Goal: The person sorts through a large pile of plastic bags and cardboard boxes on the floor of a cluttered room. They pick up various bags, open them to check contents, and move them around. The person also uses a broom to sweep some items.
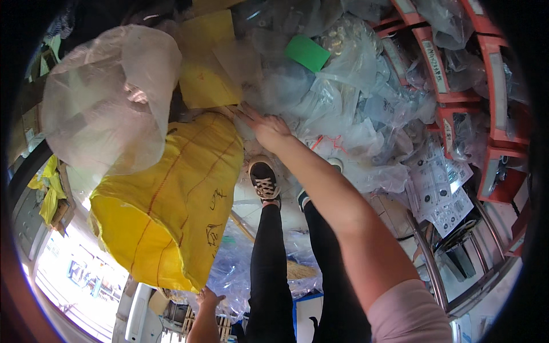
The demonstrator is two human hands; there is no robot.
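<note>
A large yellow woven sack (191, 177) with red stitched lines and dark handwriting lies across the left middle, its wide mouth facing the lower left. At the mouth's lower rim my left hand (208, 299) grips the edge, its thumb apart and its other fingers partly hidden. My right arm reaches up from the lower right. At the sack's far end is my right hand (270, 130), fingers stretched toward the sack's corner; whether the tips touch it is hard to see. Just beyond them stands a yellow sheet or board (210, 66).
A big translucent plastic bag (108, 103) bulges at the upper left. Clear bags (349, 86) of small parts pile up ahead, with a green card (307, 53) on them. Red bins (437, 63) line the right, above printed sheets (440, 188). My shoe (263, 182) stands beside the sack.
</note>
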